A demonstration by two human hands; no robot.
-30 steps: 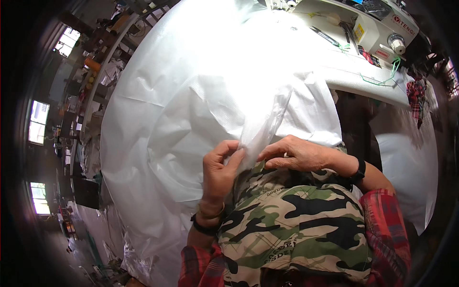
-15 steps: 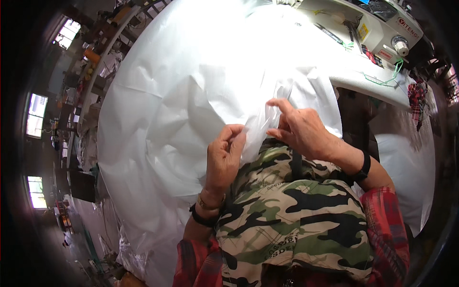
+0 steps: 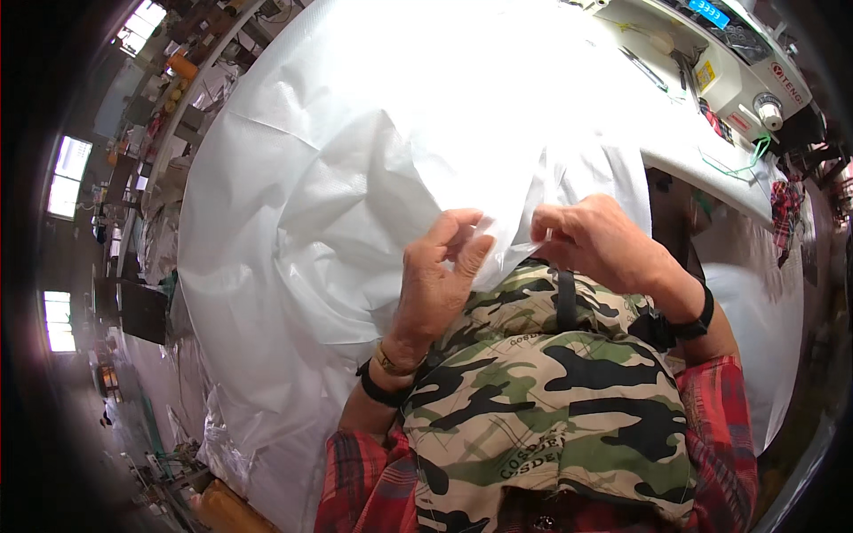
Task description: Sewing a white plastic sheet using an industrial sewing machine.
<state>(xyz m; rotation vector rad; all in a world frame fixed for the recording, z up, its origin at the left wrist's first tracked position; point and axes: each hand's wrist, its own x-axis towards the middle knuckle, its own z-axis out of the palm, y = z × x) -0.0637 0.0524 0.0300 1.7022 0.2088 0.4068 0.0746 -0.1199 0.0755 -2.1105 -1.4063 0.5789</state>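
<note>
A large sheet of thin, glossy white material (image 3: 329,222) spreads over the table and hangs down toward my lap. Its near edge is gathered in a narrow fold between my hands. My left hand (image 3: 435,280) pinches the sheet between curled fingers and thumb, left of the fold. On the other side, my right hand (image 3: 604,244) has finger and thumb closed on the same edge, a short gap away. Just below the hands is my camouflage apron (image 3: 551,391). Bright glare washes out the far part of the sheet.
A white sewing machine (image 3: 751,93) stands at the far right on a pale tabletop (image 3: 711,164). Near it lie a pen-like tool (image 3: 644,68), green thread (image 3: 742,169) and red plaid cloth (image 3: 786,209). Cluttered shelves (image 3: 182,115) line the left. More white sheeting (image 3: 760,329) hangs at right.
The view has shifted slightly. My right hand has turned and drawn its fingers together on the sheet's edge; before, finger and thumb were spread apart. My left hand stays at the fold.
</note>
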